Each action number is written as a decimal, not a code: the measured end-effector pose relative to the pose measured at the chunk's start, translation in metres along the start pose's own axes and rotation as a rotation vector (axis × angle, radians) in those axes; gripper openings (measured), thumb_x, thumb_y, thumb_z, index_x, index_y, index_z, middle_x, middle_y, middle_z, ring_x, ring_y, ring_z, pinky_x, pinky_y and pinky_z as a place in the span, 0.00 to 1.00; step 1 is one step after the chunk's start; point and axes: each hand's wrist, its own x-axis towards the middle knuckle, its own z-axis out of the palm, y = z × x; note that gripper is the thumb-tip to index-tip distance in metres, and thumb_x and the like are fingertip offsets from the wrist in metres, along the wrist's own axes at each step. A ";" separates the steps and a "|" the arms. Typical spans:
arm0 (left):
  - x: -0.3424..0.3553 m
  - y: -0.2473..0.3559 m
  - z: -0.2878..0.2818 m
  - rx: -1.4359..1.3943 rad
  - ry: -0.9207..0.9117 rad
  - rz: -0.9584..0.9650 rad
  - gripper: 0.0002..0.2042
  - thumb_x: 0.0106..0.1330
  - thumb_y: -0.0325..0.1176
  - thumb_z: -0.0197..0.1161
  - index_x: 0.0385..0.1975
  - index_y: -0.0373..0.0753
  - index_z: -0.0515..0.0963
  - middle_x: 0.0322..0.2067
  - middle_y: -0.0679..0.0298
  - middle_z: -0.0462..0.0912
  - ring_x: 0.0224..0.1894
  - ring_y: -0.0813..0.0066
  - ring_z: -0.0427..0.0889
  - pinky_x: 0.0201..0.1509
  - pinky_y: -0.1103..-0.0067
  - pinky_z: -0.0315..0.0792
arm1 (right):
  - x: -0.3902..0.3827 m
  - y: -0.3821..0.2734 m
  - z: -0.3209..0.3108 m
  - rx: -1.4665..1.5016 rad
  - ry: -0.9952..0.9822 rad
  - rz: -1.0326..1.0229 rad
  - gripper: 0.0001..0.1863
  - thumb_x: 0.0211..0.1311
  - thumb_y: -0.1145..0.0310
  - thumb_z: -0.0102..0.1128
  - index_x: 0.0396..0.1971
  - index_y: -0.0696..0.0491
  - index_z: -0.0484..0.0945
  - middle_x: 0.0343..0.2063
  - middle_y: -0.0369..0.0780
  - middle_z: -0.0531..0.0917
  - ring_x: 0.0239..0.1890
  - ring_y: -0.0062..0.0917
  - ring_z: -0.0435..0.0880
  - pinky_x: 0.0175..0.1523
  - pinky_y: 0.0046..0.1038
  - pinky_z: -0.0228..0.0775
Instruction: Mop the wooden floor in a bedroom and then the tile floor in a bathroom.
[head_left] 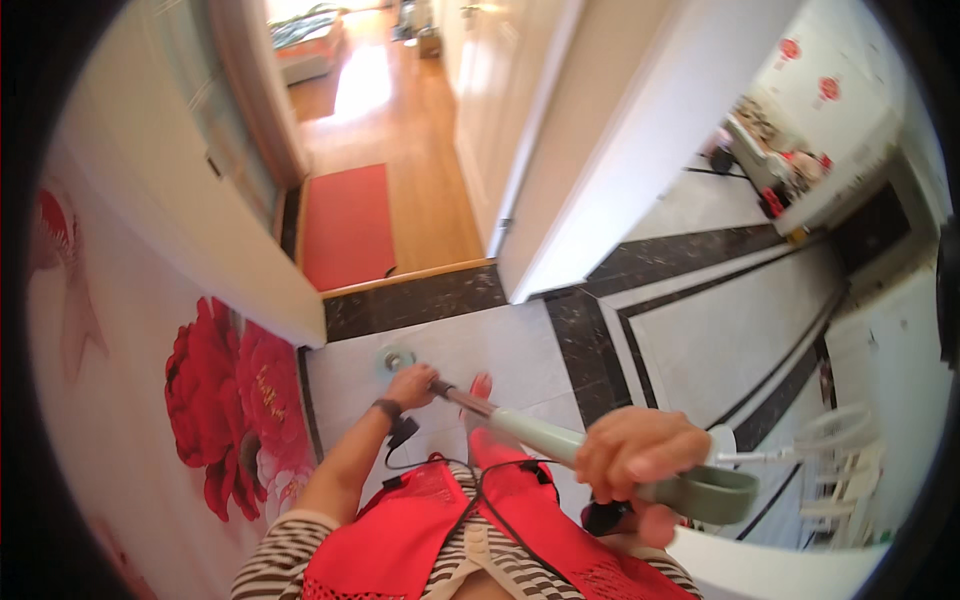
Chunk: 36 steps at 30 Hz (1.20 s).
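Pole (532, 430) slants from near right to far left over the pale floor (520, 345), left hand (412, 386) wrapped round its metallic far section, right hand (645, 450) curled over its green near part beside the looped handle end (738, 496). Pale green disc (396, 361) shows just beyond the left hand; can't tell whether it joins the pole, fingers in the way. For clean two-handed control I'd guide with the left, let the right set the tilt, and keep the far end clear of the bare foot (482, 385) and white door frame (313, 315).
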 end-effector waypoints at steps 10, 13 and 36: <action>0.152 -0.103 -0.103 -0.112 0.176 -0.180 0.10 0.46 0.30 0.61 0.31 0.43 0.79 0.37 0.57 0.78 0.44 0.56 0.77 0.47 0.68 0.72 | 0.188 0.155 -0.113 0.155 -0.261 -0.067 0.23 0.55 0.59 0.67 0.36 0.65 0.75 0.15 0.41 0.76 0.15 0.26 0.77 0.26 0.31 0.77; 0.179 -0.122 -0.131 -0.056 0.198 -0.228 0.10 0.44 0.32 0.64 0.29 0.44 0.79 0.34 0.58 0.78 0.41 0.58 0.78 0.45 0.67 0.72 | 0.238 0.208 -0.129 0.269 -0.262 -0.065 0.22 0.56 0.58 0.66 0.35 0.65 0.74 0.15 0.40 0.76 0.15 0.25 0.77 0.25 0.30 0.77; 0.500 -0.487 -0.369 -0.310 0.290 -0.113 0.09 0.48 0.34 0.67 0.28 0.42 0.80 0.37 0.57 0.78 0.43 0.56 0.76 0.46 0.69 0.72 | 0.618 0.591 -0.183 0.233 -0.438 0.123 0.21 0.56 0.63 0.56 0.37 0.69 0.78 0.21 0.48 0.77 0.22 0.39 0.79 0.29 0.32 0.72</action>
